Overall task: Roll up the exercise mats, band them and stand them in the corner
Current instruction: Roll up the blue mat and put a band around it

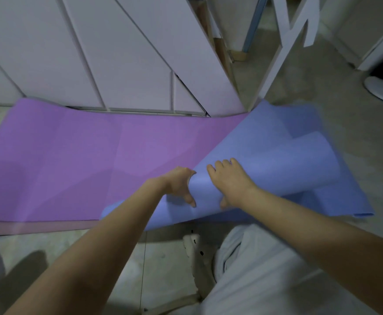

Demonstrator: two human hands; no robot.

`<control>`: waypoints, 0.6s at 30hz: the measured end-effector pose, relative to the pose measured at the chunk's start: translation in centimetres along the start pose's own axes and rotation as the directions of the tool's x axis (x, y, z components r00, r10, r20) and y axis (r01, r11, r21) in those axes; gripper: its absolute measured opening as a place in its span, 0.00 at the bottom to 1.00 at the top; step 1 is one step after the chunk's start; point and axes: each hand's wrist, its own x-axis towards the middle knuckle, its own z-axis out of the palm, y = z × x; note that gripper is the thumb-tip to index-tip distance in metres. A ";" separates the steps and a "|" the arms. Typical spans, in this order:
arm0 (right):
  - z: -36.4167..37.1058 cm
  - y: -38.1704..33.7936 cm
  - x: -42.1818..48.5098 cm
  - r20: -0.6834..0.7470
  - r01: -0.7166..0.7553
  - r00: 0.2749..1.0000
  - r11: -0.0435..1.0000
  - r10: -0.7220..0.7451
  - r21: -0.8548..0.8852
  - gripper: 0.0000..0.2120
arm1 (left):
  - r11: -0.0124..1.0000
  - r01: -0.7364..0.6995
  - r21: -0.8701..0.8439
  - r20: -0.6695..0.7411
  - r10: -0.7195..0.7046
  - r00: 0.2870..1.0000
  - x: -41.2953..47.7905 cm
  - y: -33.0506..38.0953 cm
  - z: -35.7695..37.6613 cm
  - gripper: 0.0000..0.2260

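Along the left of the floor [345, 137], against the cabinets [95, 53], the purple mat [83, 155] lies flat, not yet rolled. The left hand [179, 183] curls its fingers round the near end of the blue mat [277, 160]; the right hand [229, 183] clasps its roll from above, thumb tucked under. Of 2 mats, 1 is partly rolled — banding and standing remain.

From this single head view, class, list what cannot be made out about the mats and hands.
Head view:
left hand: fingertips hidden inside the rolled end of the blue mat
right hand: thumb partly hidden under the roll
purple mat: left end cut by the frame edge, right end under the blue mat
blue mat: far edge blurred
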 end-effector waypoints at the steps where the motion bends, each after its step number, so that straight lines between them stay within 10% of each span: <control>1: 0.1 0.2 0.1 0.005 0.008 1.000 1.000 -0.008 0.023 0.32 | 1.000 -0.010 -0.021 0.032 0.010 0.999 0.0 0.1 0.2 0.30; 8: -0.3 1.5 1.2 0.002 0.068 0.998 0.996 -0.069 0.058 0.22 | 0.973 -0.019 -0.230 -0.101 -0.005 0.995 -1.6 -0.2 2.8 0.36; 15: -2.3 1.8 3.0 0.052 0.035 0.998 0.990 -0.043 0.138 0.26 | 0.970 0.207 0.126 -0.466 -0.126 0.876 -4.3 -1.0 9.0 0.65; 18: -2.2 1.6 3.3 0.079 0.044 0.995 0.982 -0.059 0.184 0.24 | 0.968 0.211 0.132 -0.530 -0.111 0.841 -4.2 -2.2 9.8 0.63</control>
